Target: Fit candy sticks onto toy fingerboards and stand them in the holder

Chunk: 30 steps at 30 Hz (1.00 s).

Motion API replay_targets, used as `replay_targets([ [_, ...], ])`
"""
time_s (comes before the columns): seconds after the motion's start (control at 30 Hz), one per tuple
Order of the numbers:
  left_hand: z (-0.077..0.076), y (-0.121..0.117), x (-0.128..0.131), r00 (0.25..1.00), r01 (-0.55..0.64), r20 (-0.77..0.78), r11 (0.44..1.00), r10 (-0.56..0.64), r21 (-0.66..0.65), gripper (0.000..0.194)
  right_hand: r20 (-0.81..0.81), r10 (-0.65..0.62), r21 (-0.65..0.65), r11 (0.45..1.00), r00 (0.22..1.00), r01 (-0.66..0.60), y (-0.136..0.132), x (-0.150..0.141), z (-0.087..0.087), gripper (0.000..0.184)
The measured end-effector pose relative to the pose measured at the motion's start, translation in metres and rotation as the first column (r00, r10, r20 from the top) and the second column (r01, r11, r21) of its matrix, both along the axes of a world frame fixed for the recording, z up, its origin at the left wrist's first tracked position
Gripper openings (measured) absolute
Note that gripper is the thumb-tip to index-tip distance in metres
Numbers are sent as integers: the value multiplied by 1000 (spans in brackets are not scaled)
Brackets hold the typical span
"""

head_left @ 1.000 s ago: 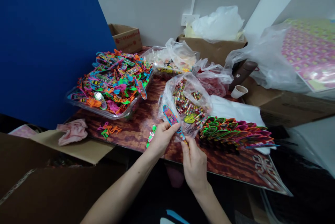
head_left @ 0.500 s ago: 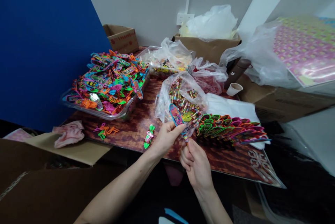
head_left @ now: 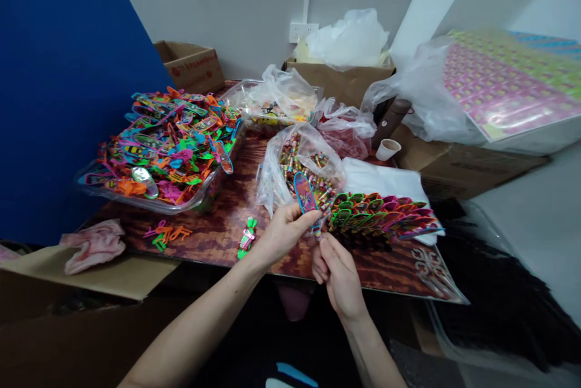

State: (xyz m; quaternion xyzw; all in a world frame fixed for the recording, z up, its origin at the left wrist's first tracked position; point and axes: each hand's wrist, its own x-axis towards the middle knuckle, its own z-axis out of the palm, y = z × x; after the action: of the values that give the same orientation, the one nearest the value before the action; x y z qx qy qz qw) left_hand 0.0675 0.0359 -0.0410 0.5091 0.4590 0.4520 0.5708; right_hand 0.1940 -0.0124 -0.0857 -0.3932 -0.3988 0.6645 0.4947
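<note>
My left hand [head_left: 287, 232] is closed around a blue and pink toy skateboard [head_left: 305, 192], thumb on top, its rounded end pointing away from me. At the board's near end my right hand [head_left: 336, 270] is closed in a pinch; a small colourful piece shows just above its fingertips, too small to make out. Behind the hands an open clear bag [head_left: 272, 167] holds many small striped pieces. On the right stand rows of toy skateboards [head_left: 376, 213], packed upright. A green toy skateboard with a pink part [head_left: 247, 238] lies left of my hands.
A clear tray [head_left: 175, 209] heaped with toy skateboards stands at the left. Loose plastic parts [head_left: 166, 234] and a pink cloth [head_left: 93, 246] lie nearer me. Farther back are a paper cup [head_left: 388, 149], a dark bottle [head_left: 391, 124], a white plastic sheet [head_left: 385, 179] and cardboard boxes [head_left: 340, 78].
The whole view has shifted, so the table's things appear farther left. Both hands keep their hold at the toy skateboard, with the right fingertips still at its near end.
</note>
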Motion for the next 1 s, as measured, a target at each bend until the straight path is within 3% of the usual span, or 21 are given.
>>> replay_targets([
  [0.1,11,7,10,994,51,-101,996,-44,73,36,372,-142,191,979,917,74,1,19,6,24],
  [0.17,14,10,20,986,78,-155,990,-60,115,37,489,-235,273,956,840,108,-2,30,9,23],
  [0.23,13,12,31,984,114,-152,984,-93,139,37,499,-274,292,946,822,139,-7,36,7,22],
  [0.37,7,9,47,978,204,-62,973,-199,108,35,332,-306,194,948,892,253,-20,34,-5,25],
  [0.47,4,6,52,976,215,-35,976,-214,42,37,225,-333,120,942,916,313,-26,31,-14,25],
  [0.73,4,7,46,979,203,22,979,-203,-17,37,36,-279,17,960,960,279,-27,22,-12,25],
  [0.87,6,8,40,972,232,-53,973,-231,8,32,219,-268,110,962,938,249,-21,18,-8,23],
  [1.0,14,10,42,931,260,-305,951,-201,166,31,555,-346,370,917,756,148,-12,34,4,17],
])
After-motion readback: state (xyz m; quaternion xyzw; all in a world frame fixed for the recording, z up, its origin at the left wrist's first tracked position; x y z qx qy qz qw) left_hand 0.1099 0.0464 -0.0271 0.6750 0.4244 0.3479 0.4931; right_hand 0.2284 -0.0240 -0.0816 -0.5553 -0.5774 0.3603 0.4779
